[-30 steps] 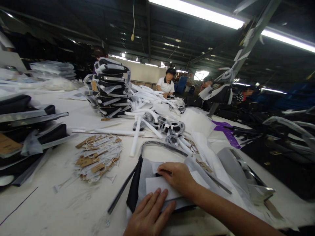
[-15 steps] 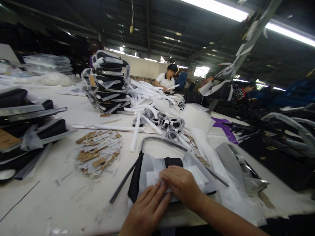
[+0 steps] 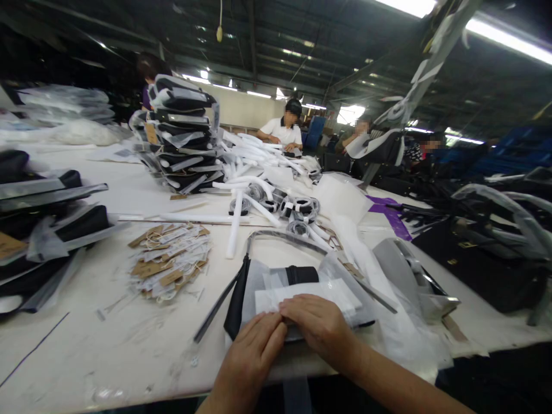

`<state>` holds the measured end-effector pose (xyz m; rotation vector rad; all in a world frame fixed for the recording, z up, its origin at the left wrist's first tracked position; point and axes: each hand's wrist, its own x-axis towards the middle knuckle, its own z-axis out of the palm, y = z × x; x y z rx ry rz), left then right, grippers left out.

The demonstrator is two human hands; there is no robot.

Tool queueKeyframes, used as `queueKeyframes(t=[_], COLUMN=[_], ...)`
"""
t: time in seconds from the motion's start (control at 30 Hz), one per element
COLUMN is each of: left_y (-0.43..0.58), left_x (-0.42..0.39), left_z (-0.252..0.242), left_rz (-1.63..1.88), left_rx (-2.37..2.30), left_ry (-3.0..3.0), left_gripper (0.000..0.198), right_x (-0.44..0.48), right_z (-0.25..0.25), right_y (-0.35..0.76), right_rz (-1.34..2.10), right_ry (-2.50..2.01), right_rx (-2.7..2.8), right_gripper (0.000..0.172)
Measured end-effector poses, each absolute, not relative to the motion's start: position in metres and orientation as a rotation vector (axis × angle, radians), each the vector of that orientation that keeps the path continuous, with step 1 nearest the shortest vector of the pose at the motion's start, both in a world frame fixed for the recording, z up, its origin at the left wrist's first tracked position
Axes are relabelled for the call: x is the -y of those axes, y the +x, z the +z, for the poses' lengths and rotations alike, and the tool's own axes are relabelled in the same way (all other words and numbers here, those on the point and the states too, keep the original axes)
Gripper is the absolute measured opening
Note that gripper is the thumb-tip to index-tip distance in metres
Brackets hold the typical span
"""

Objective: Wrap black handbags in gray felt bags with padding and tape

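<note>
Right hand (image 3: pixel 317 326) drawn nearer, meeting the left hand (image 3: pixel 254 348) at the edge of a white sheet (image 3: pixel 325 293) (whether they grip it, I cannot tell), fingers close together, black bag (image 3: pixel 235 307) beneath, near the front of the tabletop (image 3: pixel 107 353), tags (image 3: pixel 170 264) leftward, white tubes (image 3: pixel 234 227) beyond.

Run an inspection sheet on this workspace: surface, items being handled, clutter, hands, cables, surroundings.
Surface: white table, smudged in places.
Items handled: black bag, partly covered by a white sheet.
Clutter: tags heaped left of the bag; white tubes beyond.
Hands: left hand and right hand at the sheet's near edge, fingertips close together.
Cables: pale-ended cord hanging overhead.
Surroundings: co-worker in white beyond the tubes; strip light above.
</note>
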<state>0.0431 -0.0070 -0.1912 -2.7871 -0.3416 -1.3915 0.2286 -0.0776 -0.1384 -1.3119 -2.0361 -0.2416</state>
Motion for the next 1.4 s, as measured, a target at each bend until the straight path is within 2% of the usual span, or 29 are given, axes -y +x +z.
queueKeyframes(t=[0.37, 0.6, 0.7, 0.83, 0.93, 1.07, 1.23, 1.4], left_y=[0.038, 0.035, 0.035, 0.034, 0.033, 0.035, 0.036, 0.037], left_x=[0.007, 0.005, 0.002, 0.001, 0.001, 0.002, -0.001, -0.005], left_z=[-0.200, -0.193, -0.190, -0.191, -0.192, -0.195, -0.202, -0.208], left_rz=[-1.386, -1.302, -1.212, -1.196, -1.195, -1.211, -1.248, -1.226], left_rx=[0.358, 0.229, 0.119, 0.118, 0.115, 0.123, 0.108, 0.067], left_ry=[-2.848, -2.861, -2.846, -2.818, -2.798, -2.779, -2.742, -2.725], left_gripper=[0.031, 0.038, 0.039, 0.040, 0.042, 0.043, 0.045, 0.045], right_x=[0.111, 0.116, 0.116, 0.103, 0.073, 0.021, -0.017, -0.027], right_z=[-0.139, -0.143, -0.135, -0.116, -0.109, -0.113, -0.117, -0.118], right_y=[0.211, 0.213, 0.215, 0.230, 0.252, 0.281, 0.294, 0.296], right_rz=[-0.315, -0.361, -0.185, 0.008, 0.002, 0.281, 0.578, 0.821], right_ry=[-1.346, -1.287, -1.257, -1.392, -1.670, -1.954, -1.923, -1.889], right_rx=[2.047, 2.137, 2.157, 1.950, 1.852, 2.098, 2.272, 2.219], right_gripper=[0.026, 0.025, 0.025, 0.014, 0.018, 0.032, 0.033, 0.032])
